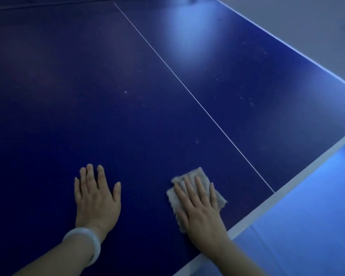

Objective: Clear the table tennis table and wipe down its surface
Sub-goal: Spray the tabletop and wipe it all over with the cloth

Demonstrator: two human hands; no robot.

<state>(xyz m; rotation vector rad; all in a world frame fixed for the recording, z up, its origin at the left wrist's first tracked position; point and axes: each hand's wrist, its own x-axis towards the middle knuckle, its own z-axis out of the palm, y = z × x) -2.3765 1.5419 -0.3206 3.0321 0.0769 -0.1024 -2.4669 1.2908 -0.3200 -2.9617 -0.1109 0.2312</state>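
Hands flat: right hand [199, 206] presses cloth [197, 174], left hand [97, 196] on table [127, 96].

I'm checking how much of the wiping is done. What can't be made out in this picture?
- Head view: the blue table tennis table runs past the left and top edges; that part is unseen.
- The grey folded cloth is mostly hidden under the right hand.
- The surface beneath the flat left hand is hidden.
- The pale specks are too small to identify.

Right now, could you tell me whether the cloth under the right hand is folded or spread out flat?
Folded: the cloth shows doubled layers at its far left corner, a small pad under the flat right hand.
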